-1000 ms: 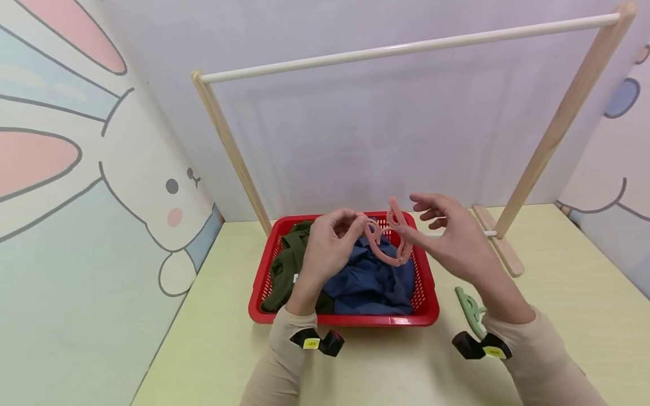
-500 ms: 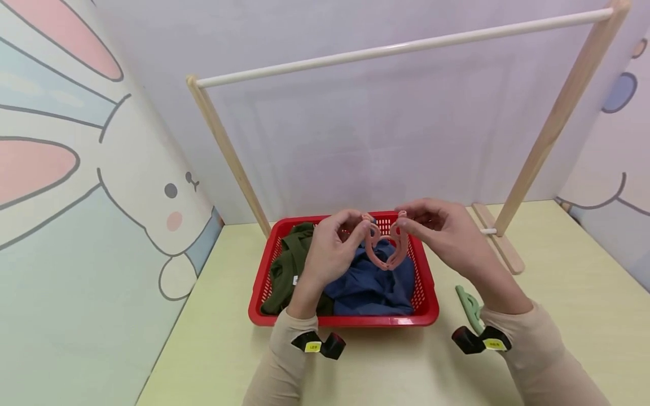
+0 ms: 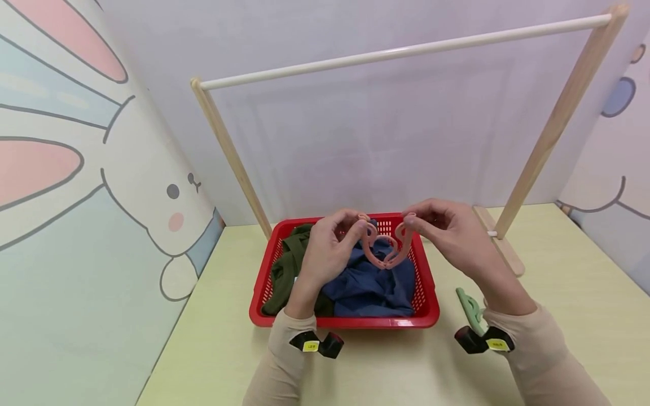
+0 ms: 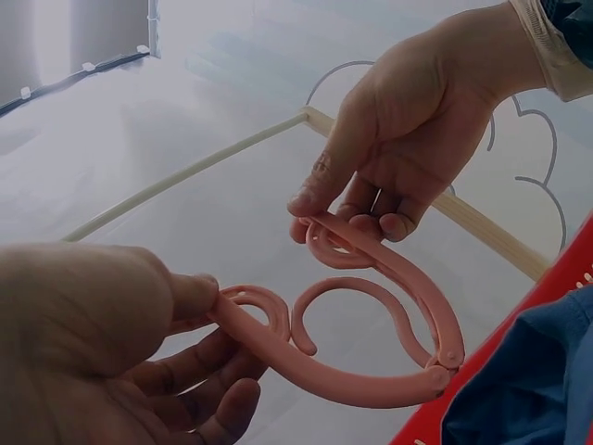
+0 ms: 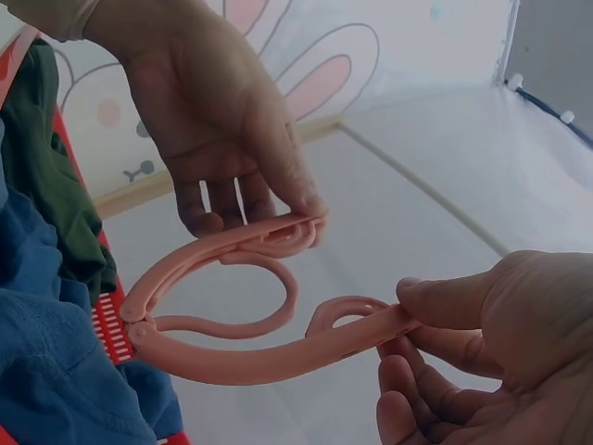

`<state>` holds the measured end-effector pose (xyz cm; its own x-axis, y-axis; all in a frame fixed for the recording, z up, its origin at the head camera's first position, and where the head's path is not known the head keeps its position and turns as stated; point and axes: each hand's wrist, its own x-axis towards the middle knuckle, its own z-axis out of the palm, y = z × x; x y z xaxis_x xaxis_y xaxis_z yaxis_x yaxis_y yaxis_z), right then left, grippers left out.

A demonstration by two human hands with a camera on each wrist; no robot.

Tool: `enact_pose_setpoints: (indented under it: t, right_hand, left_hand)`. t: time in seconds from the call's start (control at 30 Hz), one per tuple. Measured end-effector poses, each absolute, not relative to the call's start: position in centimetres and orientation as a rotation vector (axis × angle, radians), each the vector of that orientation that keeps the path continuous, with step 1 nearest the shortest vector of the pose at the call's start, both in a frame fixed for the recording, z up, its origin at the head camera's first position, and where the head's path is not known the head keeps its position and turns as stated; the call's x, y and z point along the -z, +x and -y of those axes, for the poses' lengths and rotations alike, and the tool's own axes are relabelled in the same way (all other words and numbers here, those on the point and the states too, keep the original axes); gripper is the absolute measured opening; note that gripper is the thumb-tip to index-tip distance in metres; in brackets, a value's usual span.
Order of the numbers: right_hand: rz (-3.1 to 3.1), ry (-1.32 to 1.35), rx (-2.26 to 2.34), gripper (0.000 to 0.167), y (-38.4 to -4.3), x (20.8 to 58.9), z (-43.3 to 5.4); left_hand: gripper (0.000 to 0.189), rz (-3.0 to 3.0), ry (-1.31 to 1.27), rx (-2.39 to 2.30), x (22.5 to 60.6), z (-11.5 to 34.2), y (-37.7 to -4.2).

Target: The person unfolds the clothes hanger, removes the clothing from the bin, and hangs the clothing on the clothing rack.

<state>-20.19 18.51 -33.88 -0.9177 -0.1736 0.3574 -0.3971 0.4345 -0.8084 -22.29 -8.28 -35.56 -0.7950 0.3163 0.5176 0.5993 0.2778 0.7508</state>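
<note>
Both hands hold a pink folding clothes hanger (image 3: 377, 261) above the basket, its two arms bent up into a U and its hook curling between them. My left hand (image 3: 331, 242) pinches the end of one arm between thumb and fingers. The other arm's end is pinched by my right hand (image 3: 449, 234). In the left wrist view the hanger's hinge (image 4: 445, 366) shows where the arms meet. Below lies a red basket (image 3: 350, 322) with a dark green garment (image 3: 284, 276) on its left and a navy blue garment (image 3: 373, 287) on its right.
A green folded hanger (image 3: 472, 310) lies on the table (image 3: 569, 293), partly behind the right wrist. Behind the basket stands a rack with a white rail (image 3: 406, 52) and wooden posts (image 3: 558, 121). A wall with a rabbit drawing (image 3: 147, 186) borders the left side.
My right hand has closed its fingers on the free arm end of the pink hanger. The hanger turned from tilted to a level U, and its arms have since spread slightly apart.
</note>
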Motion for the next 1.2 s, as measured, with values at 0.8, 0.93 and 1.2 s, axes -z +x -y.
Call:
enact_pose_setpoints:
  t: [0.8,0.93,1.2]
  right_hand:
    - [2.527,0.351,-1.450,0.028,-20.7,33.2,-21.6]
    - [2.585,0.308,-1.432,0.031,-20.8,33.0,-22.0]
    - [2.674,0.298,-1.362,0.032,-21.0,32.9,-22.4]
  left_hand:
    - [0.022,2.169,-0.691,1.603,34.5,9.7,-22.6]
    - [0.021,2.136,-0.673,1.642,34.4,9.6,-22.7]
    - [0.022,2.107,-0.589,1.685,34.2,9.6,-22.6]
